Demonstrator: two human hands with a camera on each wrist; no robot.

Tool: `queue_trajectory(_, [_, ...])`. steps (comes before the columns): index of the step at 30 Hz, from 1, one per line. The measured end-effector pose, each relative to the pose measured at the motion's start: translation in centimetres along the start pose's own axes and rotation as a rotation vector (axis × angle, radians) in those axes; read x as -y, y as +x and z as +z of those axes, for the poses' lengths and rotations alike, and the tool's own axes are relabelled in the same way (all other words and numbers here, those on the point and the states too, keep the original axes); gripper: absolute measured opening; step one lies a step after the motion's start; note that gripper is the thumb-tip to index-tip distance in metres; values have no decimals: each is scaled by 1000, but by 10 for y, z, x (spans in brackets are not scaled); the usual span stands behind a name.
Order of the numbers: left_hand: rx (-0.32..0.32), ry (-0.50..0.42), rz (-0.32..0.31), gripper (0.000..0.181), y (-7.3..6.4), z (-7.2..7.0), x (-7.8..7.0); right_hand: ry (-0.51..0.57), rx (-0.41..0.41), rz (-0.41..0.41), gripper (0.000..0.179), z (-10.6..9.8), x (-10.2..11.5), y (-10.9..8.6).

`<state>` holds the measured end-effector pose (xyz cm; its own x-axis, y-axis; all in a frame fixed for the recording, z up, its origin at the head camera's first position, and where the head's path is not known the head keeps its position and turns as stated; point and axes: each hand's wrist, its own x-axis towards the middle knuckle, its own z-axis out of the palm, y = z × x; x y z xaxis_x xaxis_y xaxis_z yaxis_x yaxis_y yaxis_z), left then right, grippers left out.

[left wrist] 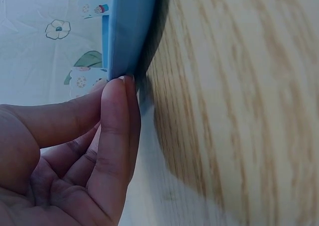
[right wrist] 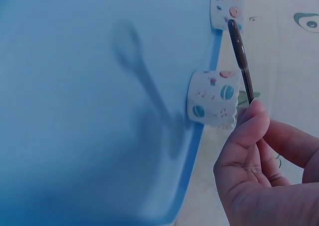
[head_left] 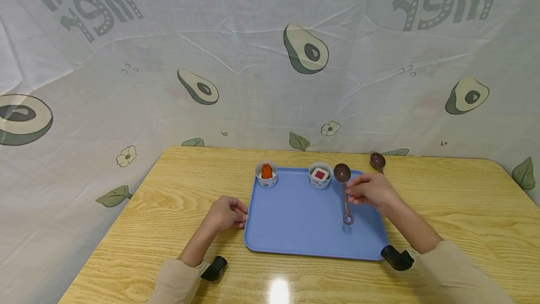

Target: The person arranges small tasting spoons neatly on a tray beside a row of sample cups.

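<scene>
Take the tray's middle as the dial's centre, with 12 straight ahead of you. Your right hand [head_left: 369, 190], at 2 o'clock, pinches the handle of a brown spoon [head_left: 342, 173] between thumb and fingers. You hold this spoon above the blue tray [head_left: 295, 215], its round bowl at the handle's 12 and its ring end near 6; in the right wrist view its shadow falls on the tray. Your left hand [head_left: 228, 212], at 9 o'clock, has thumb and fingertips together on the tray's rim, pinching it.

At 10 o'clock, by the tray's corner, stands a patterned cup [head_left: 266, 182] with an orange-red piece [head_left: 266, 171] inside. At 12 stands a second cup [head_left: 319, 184] containing a white piece [head_left: 320, 174] with a red square, just beside the spoon's bowl. Beyond the tray, toward 2, a second brown spoon [head_left: 377, 161] lies on the wooden table [head_left: 190, 172]. An avocado-print cloth [head_left: 253, 60] hangs behind at 12.
</scene>
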<state>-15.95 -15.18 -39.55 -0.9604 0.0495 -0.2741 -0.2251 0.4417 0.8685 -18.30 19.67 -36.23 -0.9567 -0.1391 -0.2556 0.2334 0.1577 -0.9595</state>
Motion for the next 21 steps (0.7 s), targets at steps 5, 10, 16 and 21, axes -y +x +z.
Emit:
queue_trajectory(5, [-2,1,-2,7,-1,0,-1,1,13,-3,11,6,3,0])
queue_trajectory(10, [-3,3,-6,7,-1,0,-1,4,4,5,12,13,5,2])
queue_trajectory(16, [-2,0,-10,7,-1,0,-2,-3,10,9,8,20,7,5])
queue_trajectory(21, [1,6,-15,6,-1,0,-2,1,14,3,5,28,7,8])
